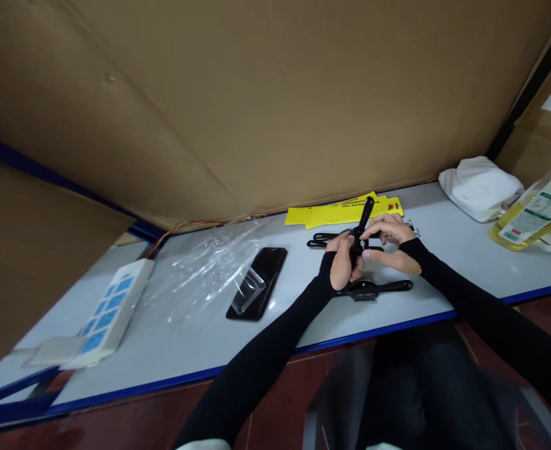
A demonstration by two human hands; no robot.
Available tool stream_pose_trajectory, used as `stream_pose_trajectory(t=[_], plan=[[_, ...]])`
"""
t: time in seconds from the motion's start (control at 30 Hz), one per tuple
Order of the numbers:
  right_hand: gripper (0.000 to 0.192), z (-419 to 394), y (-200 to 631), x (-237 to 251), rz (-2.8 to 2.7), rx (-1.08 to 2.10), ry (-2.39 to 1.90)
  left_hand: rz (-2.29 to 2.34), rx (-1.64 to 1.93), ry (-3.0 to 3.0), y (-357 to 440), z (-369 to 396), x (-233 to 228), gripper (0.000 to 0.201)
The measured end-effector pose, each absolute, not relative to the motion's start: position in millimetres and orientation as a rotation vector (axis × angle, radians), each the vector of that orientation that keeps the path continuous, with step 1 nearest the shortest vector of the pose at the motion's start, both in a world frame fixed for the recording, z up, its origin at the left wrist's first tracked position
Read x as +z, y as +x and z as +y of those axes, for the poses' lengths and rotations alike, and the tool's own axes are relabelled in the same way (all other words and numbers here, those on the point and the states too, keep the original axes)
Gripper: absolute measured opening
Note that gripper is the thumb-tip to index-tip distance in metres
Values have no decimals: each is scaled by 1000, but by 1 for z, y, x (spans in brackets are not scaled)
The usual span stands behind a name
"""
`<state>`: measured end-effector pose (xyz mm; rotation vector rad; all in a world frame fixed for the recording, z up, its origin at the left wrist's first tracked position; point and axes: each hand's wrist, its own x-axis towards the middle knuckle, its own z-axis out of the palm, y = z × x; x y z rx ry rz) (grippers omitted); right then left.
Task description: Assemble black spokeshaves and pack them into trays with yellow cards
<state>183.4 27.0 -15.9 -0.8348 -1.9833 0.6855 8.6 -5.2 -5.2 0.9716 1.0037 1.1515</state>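
Above the grey, blue-edged desk (186,350), with brown cardboard (279,106) behind and red floor tiles (279,400) below, my left hand (343,259) gripped a black tool (366,214) near the yellow cards (329,214), while my right hand (394,240) held thumb and fingers parted beside it

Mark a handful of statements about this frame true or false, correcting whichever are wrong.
1. The left hand grips a black-handled tool. True.
2. The right hand is wrapped around the bottle. False: the right hand is beside the held tool; the bottle stands apart, farther right.
3. The phone lies to the left of both hands. True.
4. The yellow cards are under the phone. False: the yellow cards lie beyond the hands, near the cardboard wall.
5. The liquid in the bottle is yellow. True.
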Motion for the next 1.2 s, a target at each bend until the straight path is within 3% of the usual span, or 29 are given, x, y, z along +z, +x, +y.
stream_pose_trajectory(t=[0.13, 0.27, 0.47, 0.63, 0.77, 0.9, 1.0, 1.13, 1.2], plan=[[43, 29, 186, -18, -2038, 625, -854, 1016, 1178, 967, 9, -4, -6, 23], [22, 25, 181, -18, -2068, 502, -905, 1054, 1154, 966, 7, -1, -7, 19], [33, 22, 177, -16, -2040, 526, -894, 1080, 1060, 998, 12, -9, -6, 25], [27, 20, 178, -12, -1980, 536, -932, 1053, 1088, 964, 11, -4, -11, 27], [9, 17, 175, -11, -1998, 547, -910, 1026, 1090, 946, 12, -1, -16, 26], [7, 17, 170, -17, -1943, 612, -912, 1029, 1117, 923, 14, -4, -9, 25], [19, 21, 170, -21, -1834, 583, -985, 1038, 1154, 874, 12, -3, -5, 28], [2, 26, 172, -25, -1838, 585, -970, 1029, 1138, 891, 9, 0, -10, 33], [9, 27, 172, -26, -1873, 586, -939, 1043, 1126, 888, 10, 0, -14, 28]])
